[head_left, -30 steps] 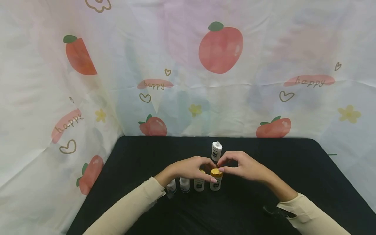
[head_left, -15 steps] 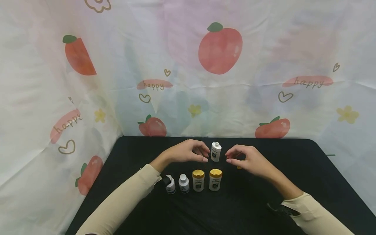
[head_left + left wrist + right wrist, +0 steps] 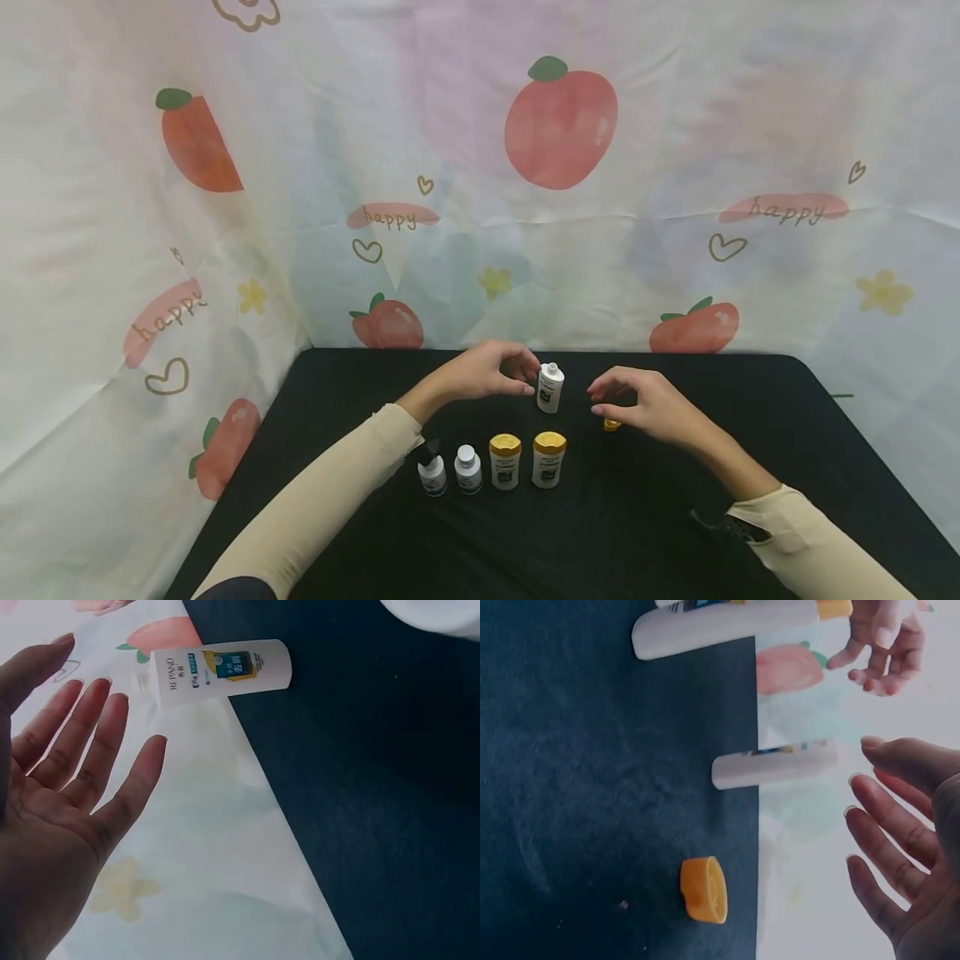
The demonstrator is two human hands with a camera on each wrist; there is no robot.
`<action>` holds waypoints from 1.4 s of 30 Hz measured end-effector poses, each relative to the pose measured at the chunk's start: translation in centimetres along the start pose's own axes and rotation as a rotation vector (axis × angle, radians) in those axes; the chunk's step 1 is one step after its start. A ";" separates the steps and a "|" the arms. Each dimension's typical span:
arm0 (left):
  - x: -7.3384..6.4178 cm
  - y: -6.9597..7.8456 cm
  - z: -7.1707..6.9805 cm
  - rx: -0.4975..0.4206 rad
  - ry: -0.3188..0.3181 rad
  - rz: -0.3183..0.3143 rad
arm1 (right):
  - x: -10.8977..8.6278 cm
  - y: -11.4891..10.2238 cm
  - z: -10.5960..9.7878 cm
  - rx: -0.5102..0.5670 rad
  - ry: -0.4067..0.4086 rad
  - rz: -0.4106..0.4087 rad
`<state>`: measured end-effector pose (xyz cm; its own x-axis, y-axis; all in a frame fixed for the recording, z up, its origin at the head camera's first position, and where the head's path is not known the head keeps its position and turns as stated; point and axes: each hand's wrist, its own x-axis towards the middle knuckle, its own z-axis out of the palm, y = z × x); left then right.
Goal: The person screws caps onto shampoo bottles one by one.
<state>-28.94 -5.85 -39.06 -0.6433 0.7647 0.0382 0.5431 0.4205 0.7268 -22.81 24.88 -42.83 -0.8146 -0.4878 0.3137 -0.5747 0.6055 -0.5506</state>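
A white bottle without a cap point(image 3: 550, 389) stands upright at the back of the black table, its narrow neck bare. My left hand point(image 3: 487, 372) hovers just left of it, fingers loosely bent; the left wrist view shows a gap between these fingertips and the bottle point(image 3: 225, 671). On the bottle's other side, my right hand point(image 3: 648, 406) is held in the air with nothing in it. Below that hand a yellow cap point(image 3: 612, 425) lies on the table; the right wrist view shows this cap point(image 3: 705, 891) resting apart from the fingers.
In front of the hands stand two white bottles with yellow caps, one on the left point(image 3: 505, 462) and one on the right point(image 3: 549, 461). Left of them are two smaller white bottles point(image 3: 468, 472). A fruit-printed curtain point(image 3: 562, 275) borders the black table point(image 3: 600, 533).
Both hands have left the right yellow-capped bottle and moved back and apart. The left is now beside the uncapped bottle, the right further right. The loose yellow cap has come into view.
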 end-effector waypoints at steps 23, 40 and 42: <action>3.8 -1.8 1.4 0.148 0.021 -0.048 | -1.1 4.8 0.3 0.073 -0.090 0.025; 5.1 -3.2 2.7 0.214 -0.051 -0.065 | -1.2 6.8 1.1 0.122 -0.133 0.059; 5.1 -3.3 2.8 0.221 -0.044 -0.073 | -1.2 7.1 1.3 0.118 -0.141 0.067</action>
<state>-32.49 -1.91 -43.19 -0.6634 0.7471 -0.0421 0.6042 0.5679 0.5589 -25.79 28.96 -48.09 -0.8268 -0.5374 0.1660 -0.4994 0.5657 -0.6562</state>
